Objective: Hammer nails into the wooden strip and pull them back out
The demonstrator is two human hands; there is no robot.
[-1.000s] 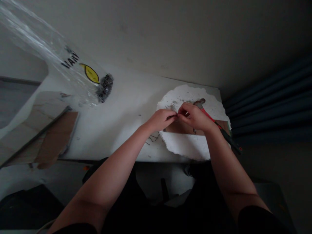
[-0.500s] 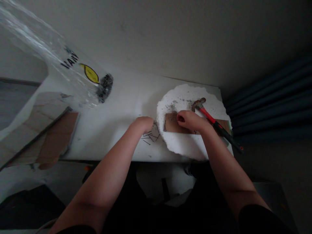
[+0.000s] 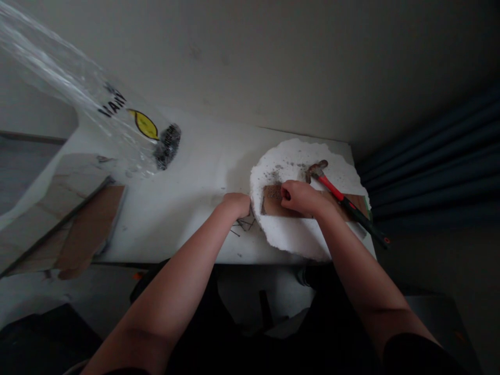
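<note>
My left hand [image 3: 237, 204] is curled over a few loose nails [image 3: 246, 224] on the white table, just left of a rough-edged round white slab [image 3: 291, 237]. Its fingers point down, and what they hold is hidden. On the slab lies a brown board [image 3: 272, 207] with a patch of small dark specks near its left end. My right hand [image 3: 300, 197] rests over this board, fingers curled in; anything inside them is too small to make out. A claw hammer [image 3: 332, 188] with a red and black handle lies across the slab and board, right beside my right hand.
Clear plastic wrap [image 3: 128, 140] with a yellow print stands at the back left. Pieces of brown board [image 3: 91, 224] and a dark strip lie at the table's left end. A dark curtain [image 3: 433, 156] hangs at the right, and a wall [image 3: 250, 62] rises behind the table.
My left hand has shifted slightly right, toward the slab's edge. My right hand stays over the board, nearly in the same place. The view has tilted a little.
</note>
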